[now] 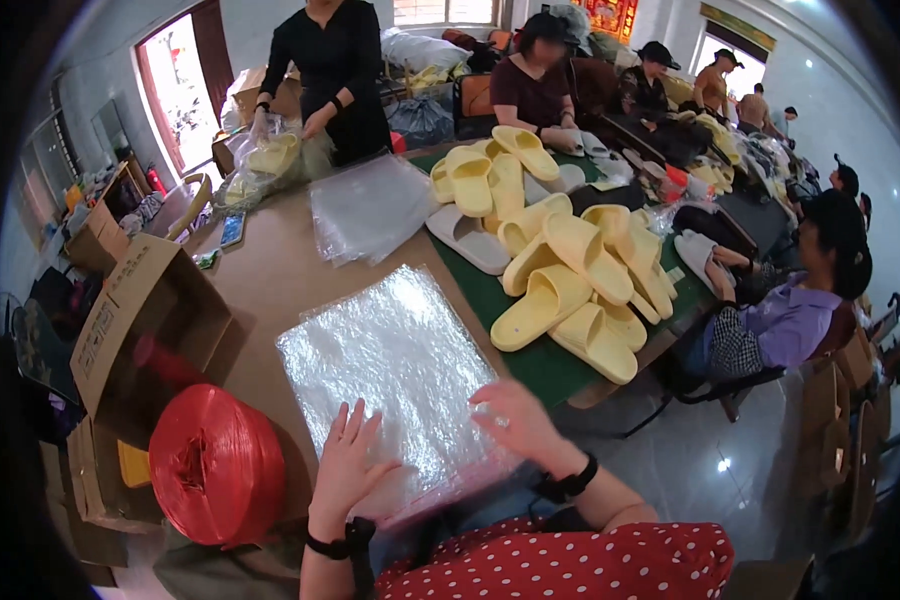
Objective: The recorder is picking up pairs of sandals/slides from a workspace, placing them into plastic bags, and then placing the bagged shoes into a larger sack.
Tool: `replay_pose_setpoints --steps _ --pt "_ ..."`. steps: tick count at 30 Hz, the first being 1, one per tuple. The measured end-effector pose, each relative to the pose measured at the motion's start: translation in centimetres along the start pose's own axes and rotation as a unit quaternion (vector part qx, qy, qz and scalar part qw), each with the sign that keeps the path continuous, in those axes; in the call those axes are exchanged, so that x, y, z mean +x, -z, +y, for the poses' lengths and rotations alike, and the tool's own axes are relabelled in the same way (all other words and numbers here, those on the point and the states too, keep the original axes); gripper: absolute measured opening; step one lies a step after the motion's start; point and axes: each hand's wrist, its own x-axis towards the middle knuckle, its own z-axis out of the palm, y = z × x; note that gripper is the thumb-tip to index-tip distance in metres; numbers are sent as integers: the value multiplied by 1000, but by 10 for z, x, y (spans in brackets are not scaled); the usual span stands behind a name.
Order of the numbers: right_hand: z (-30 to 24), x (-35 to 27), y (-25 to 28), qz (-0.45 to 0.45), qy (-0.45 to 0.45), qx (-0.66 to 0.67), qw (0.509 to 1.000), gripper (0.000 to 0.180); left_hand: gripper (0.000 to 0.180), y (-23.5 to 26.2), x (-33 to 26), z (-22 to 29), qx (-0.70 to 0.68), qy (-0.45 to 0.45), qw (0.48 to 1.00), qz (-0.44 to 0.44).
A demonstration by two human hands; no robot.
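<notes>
A stack of clear plastic bags (390,365) lies on the brown table (270,280) right in front of me. My left hand (345,465) rests flat on its near left corner, fingers spread. My right hand (515,420) presses on the stack's near right edge, fingers curled at the top bag; whether it pinches the bag I cannot tell. A pile of yellow slippers (570,270) lies on a green mat (540,365) to the right of the bags.
A red spool of plastic twine (215,465) sits at my left beside an open cardboard box (140,320). A second bag stack (370,205) lies farther back. A person in black stands bagging slippers (270,155); several seated people work along the right side.
</notes>
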Motion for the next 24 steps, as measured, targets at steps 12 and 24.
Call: replay_pose_setpoints --steps 12,24 --pt "116 42 104 234 -198 -201 930 32 75 -36 1 -5 5 69 998 -11" --pt "210 126 138 197 -272 -254 907 44 75 -37 -4 -6 -7 75 997 -1"
